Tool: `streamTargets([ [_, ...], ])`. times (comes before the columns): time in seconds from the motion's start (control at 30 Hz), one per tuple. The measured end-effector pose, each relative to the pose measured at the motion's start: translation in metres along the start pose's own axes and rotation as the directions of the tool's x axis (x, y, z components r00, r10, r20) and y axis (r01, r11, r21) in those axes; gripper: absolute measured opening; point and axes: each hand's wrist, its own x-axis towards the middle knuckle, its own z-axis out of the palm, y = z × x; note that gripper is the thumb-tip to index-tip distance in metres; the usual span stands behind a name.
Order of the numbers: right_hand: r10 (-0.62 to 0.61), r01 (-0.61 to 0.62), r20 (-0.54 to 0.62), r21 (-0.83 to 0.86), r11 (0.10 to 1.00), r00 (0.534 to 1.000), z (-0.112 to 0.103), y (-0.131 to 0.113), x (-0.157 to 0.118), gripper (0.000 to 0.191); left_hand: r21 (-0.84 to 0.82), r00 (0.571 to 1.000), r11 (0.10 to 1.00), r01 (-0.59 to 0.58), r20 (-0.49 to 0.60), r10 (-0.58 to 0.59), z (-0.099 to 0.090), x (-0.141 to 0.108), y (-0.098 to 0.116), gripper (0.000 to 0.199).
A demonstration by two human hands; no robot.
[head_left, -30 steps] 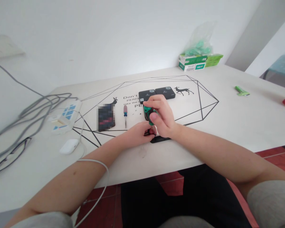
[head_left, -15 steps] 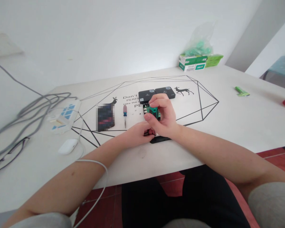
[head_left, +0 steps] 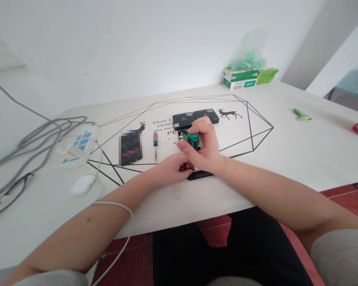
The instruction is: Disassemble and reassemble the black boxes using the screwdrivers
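My right hand is closed around a screwdriver with a green and black handle, held roughly upright over a green circuit board. The screwdriver's tip is hidden behind my fingers. Close below it, my left hand has its fingers curled at the near part of the board, with something dark between them that I cannot make out. A black flat casing part shows under both hands. Left of them, a second screwdriver with a red and blue handle lies on the table. Two black flat boxes sit just behind the board.
A pixelated dark object lies left on the table. Further left are a power strip, grey cables, a white earphone case and glasses. Green and white boxes stand at the back right.
The right thumb has shifted slightly left on the green handle, which appears turned. My left hand stays nearly in place. The whole view has shifted slightly.
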Motion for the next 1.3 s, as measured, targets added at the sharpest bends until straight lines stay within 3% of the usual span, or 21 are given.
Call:
streamTargets([
  [0.17,0.034,-0.036,0.048,0.036,0.999,0.998,-0.005,-0.004,0.002,0.014,0.008,1.0,1.0,0.005,0.011,-0.005,0.0,0.0,-0.001,0.003],
  [0.33,0.199,-0.204,0.049,0.204,0.957,0.979,-0.003,-0.004,-0.003,0.02,0.045,1.0,0.999,0.003,-0.005,-0.003,-0.002,0.001,0.0,0.007],
  [0.43,0.253,-0.259,0.056,0.167,0.951,0.966,-0.002,-0.001,-0.006,0.013,0.031,1.0,0.999,-0.011,-0.003,0.011,-0.002,0.0,0.001,0.006],
  [0.67,0.14,-0.14,-0.01,0.002,0.99,0.99,-0.001,0.001,0.0,0.021,0.072,0.994,0.993,-0.093,-0.045,0.097,0.0,-0.001,-0.002,0.007],
  [0.8,0.104,-0.104,0.038,0.009,0.995,0.994,-0.003,-0.003,0.004,0.017,0.21,0.983,0.967,-0.143,-0.082,0.163,-0.005,-0.002,-0.005,0.01],
  [0.93,0.107,-0.11,0.067,0.041,0.993,0.992,-0.007,-0.005,0.006,0.018,0.318,0.987,0.945,-0.077,-0.112,0.118,-0.009,-0.004,-0.009,0.038],
  [1.1,0.249,-0.255,0.075,0.082,0.963,0.966,-0.007,-0.001,0.004,0.015,0.313,0.993,0.949,-0.019,-0.107,0.055,-0.008,-0.001,-0.014,0.049],
  [1.3,0.296,-0.299,0.056,0.063,0.952,0.954,-0.003,0.002,0.0,0.021,0.363,0.956,0.911,0.194,-0.277,-0.093,-0.001,0.002,-0.02,0.057],
])
